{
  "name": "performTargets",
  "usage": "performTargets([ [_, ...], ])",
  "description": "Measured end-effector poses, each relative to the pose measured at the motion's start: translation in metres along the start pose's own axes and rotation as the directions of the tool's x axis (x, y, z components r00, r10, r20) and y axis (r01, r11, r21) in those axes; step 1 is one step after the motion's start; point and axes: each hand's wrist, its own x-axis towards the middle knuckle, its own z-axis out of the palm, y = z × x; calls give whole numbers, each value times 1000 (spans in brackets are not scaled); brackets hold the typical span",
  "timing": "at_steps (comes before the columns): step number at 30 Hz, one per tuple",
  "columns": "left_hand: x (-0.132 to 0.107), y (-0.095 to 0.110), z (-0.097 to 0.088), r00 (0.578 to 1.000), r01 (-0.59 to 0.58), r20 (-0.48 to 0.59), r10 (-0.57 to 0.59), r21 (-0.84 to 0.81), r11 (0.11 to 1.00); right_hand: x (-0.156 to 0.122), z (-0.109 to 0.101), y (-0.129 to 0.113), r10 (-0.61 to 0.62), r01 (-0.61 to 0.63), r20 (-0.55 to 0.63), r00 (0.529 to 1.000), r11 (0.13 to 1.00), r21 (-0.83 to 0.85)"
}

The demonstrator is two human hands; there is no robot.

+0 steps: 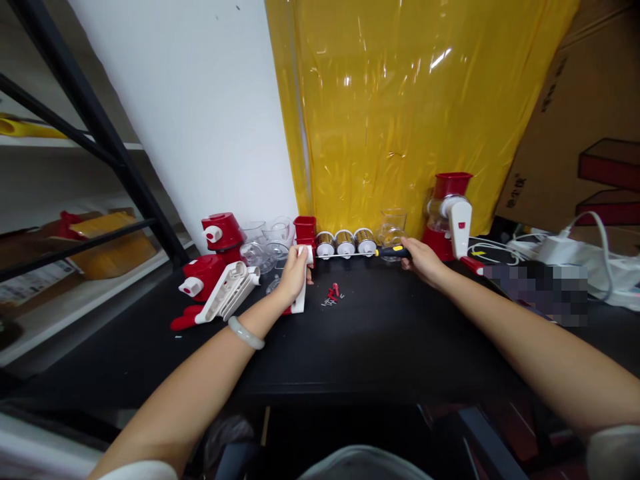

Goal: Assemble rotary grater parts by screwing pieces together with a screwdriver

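Observation:
My left hand (pixel 293 273) is closed around a red and white grinder body (pixel 303 248) that stands upright on the black table (pixel 380 340). My right hand (pixel 423 259) grips the yellow and black handle of a screwdriver (pixel 393 251), whose shaft points left along the table toward the grinder body. Small red parts and screws (pixel 332 294) lie loose on the table between the two hands.
Three metal drum blades (pixel 345 242) line the back. Clear cups (pixel 267 243), red and white grinder parts (pixel 220 280) sit at left, an assembled red grinder (pixel 450 217) at right. Yellow plastic sheet (pixel 400 107) behind, white cables (pixel 575 250) far right, shelving (pixel 75 200) left.

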Motion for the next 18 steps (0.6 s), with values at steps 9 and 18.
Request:
performTargets([
  [9,1,-1,0,1000,9,-1,-9,-16,1000,-3,3,-6,84,-85,8,996,992,98],
  [18,2,-1,0,1000,12,-1,-12,-16,1000,0,0,-1,-51,52,-15,999,999,13],
])
